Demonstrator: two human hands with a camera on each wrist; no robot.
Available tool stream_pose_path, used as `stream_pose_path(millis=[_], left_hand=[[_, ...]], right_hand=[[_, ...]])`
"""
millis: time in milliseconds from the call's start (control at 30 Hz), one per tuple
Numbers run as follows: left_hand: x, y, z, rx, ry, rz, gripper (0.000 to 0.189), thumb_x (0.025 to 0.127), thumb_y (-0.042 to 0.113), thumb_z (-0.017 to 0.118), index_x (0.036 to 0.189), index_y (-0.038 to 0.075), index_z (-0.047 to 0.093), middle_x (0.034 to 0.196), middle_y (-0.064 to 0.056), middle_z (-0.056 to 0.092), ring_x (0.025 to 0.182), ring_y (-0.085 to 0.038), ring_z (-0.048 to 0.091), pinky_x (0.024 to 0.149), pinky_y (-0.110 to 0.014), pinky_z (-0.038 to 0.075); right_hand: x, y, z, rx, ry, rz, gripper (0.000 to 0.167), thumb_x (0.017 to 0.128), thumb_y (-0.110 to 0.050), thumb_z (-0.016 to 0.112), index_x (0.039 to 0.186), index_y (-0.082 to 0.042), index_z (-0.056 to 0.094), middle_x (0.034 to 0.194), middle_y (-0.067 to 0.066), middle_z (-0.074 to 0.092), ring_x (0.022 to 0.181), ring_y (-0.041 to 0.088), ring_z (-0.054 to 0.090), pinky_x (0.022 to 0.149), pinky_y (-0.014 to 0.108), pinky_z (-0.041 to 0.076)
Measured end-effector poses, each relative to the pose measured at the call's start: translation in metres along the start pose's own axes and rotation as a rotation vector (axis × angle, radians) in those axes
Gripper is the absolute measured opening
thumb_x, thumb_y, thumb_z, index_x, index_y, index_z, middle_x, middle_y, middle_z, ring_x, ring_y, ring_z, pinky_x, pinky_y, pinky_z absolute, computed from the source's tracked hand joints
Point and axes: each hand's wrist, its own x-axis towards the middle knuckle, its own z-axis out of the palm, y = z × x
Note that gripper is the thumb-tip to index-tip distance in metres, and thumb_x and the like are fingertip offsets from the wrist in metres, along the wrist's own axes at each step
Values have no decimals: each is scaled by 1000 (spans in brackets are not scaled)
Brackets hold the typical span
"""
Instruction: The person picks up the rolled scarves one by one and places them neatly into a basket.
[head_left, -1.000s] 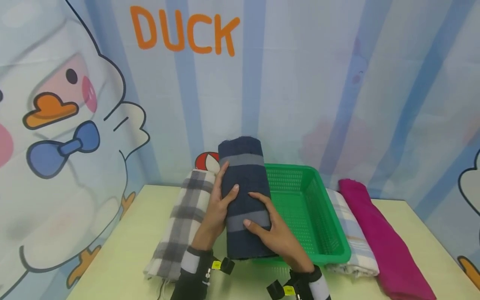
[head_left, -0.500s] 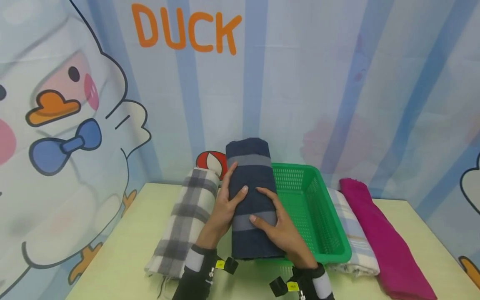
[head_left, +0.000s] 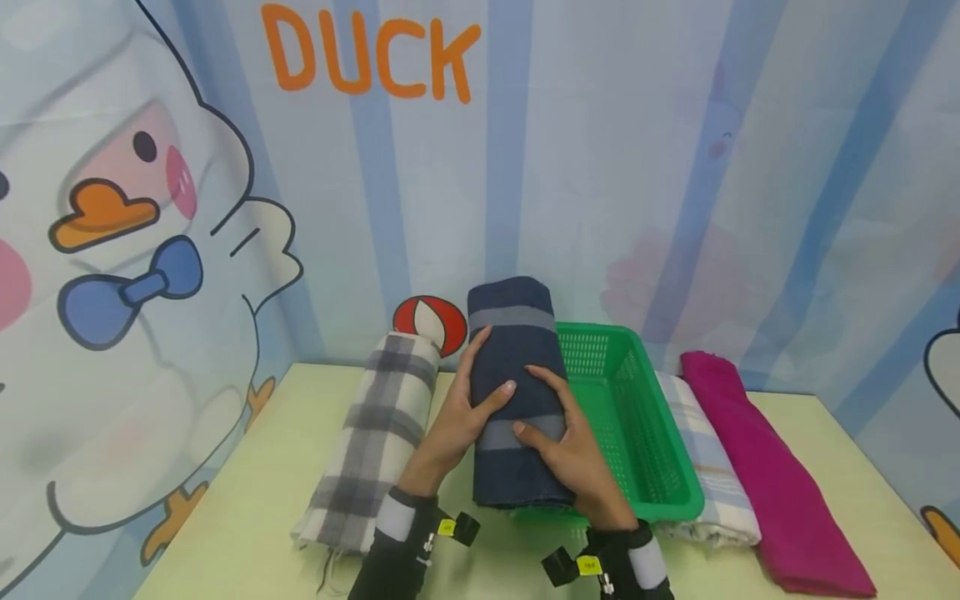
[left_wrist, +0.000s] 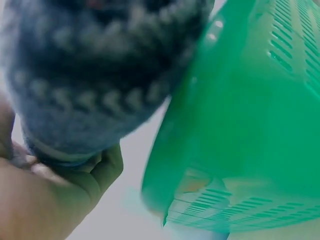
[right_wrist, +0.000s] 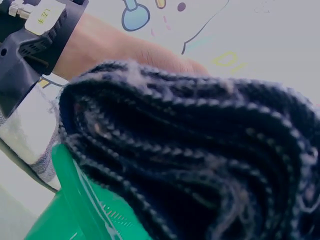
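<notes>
A folded, rolled-up navy scarf [head_left: 513, 358] with grey stripes is held up, tilted, in both hands. My left hand [head_left: 459, 415] grips its left side, thumb lying across the front. On the lower right side, my right hand [head_left: 576, 457] holds it with thumb and fingers spread. In the head view the scarf overlaps the left part of a green plastic basket [head_left: 660, 408]. The left wrist view has the scarf's end [left_wrist: 110, 65] close beside the basket's wall [left_wrist: 240, 135]. Layered, fuzzy folds of the scarf [right_wrist: 190, 125] fill the right wrist view.
To the left lies a grey-and-white checked scarf [head_left: 375, 433] with fringe. Right of the basket are a pale plaid cloth [head_left: 708, 467] and a magenta cloth [head_left: 772, 475], on the pale yellow table [head_left: 247, 467]. A duck-printed curtain [head_left: 585, 167] hangs behind.
Both hands have carried the navy scarf to the right, from near the checked scarf to over the basket's left side. The grip looks the same.
</notes>
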Motion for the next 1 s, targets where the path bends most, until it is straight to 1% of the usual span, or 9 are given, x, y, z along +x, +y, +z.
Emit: stream_pose_path(millis=[133, 267, 367, 467, 600, 733, 800, 900, 1000], left_hand=[[1, -2, 3, 19, -26, -17, 75, 99, 23, 61, 154, 50, 17, 166, 3, 14, 150, -30, 29, 114, -56, 38], [1, -4, 5, 42, -49, -35, 77, 100, 24, 61, 154, 50, 14, 165, 1, 17, 150, -29, 30, 113, -56, 39], [1, -4, 6, 60, -56, -41, 77, 100, 25, 60, 155, 48, 12, 166, 0, 14, 152, -30, 27, 113, -57, 39], [1, -3, 8, 74, -47, -59, 76, 99, 27, 61, 155, 48, 13, 167, 1, 11, 153, -30, 24, 113, -58, 39], [1, -4, 10, 83, -39, -76, 75, 100, 26, 60, 156, 46, 14, 167, 0, 11, 152, -32, 25, 112, -59, 40], [1, -7, 9, 87, -43, -98, 75, 101, 23, 59, 156, 45, 14, 167, -2, 11, 152, -33, 27, 112, -57, 40], [1, -8, 9, 98, -41, -98, 74, 101, 22, 57, 157, 43, 13, 167, -3, 10, 151, -35, 28, 111, -58, 41], [1, -8, 9, 118, -23, -102, 73, 101, 22, 57, 157, 42, 15, 168, -2, 10, 150, -37, 30, 109, -58, 43], [1, -6, 9, 124, -2, -119, 71, 102, 24, 58, 157, 41, 17, 168, -2, 10, 148, -39, 32, 107, -58, 45]], right_hand=[[1, 2, -5, -9, 16, -17, 69, 95, -16, 67, 150, -42, 33, 156, 14, 32, 111, 36, 62, 78, 42, 59], [4, 4, -10, -3, 15, -31, 69, 96, -15, 66, 151, -40, 31, 155, 16, 33, 107, 34, 65, 78, 43, 60], [5, 3, -12, 9, 17, -10, 69, 97, -16, 65, 151, -43, 31, 155, 15, 31, 107, 33, 65, 79, 44, 60], [6, 3, -14, 14, 28, 2, 69, 97, -16, 65, 150, -44, 31, 157, 13, 28, 112, 36, 62, 80, 45, 60], [7, 5, -16, 27, 25, 17, 69, 97, -15, 65, 150, -44, 31, 158, 13, 26, 116, 39, 61, 80, 45, 60], [9, 7, -18, -4, 22, 21, 69, 97, -16, 65, 151, -42, 31, 159, 14, 25, 121, 42, 58, 81, 45, 60], [11, 8, -19, -16, 22, 19, 69, 97, -17, 65, 151, -42, 31, 160, 14, 24, 124, 43, 56, 82, 45, 59], [14, 8, -19, -10, 14, 19, 69, 97, -17, 65, 151, -43, 31, 161, 14, 23, 127, 44, 53, 83, 46, 59], [16, 9, -20, -17, 14, 31, 69, 97, -18, 65, 150, -45, 30, 161, 14, 23, 129, 45, 52, 84, 47, 59]])
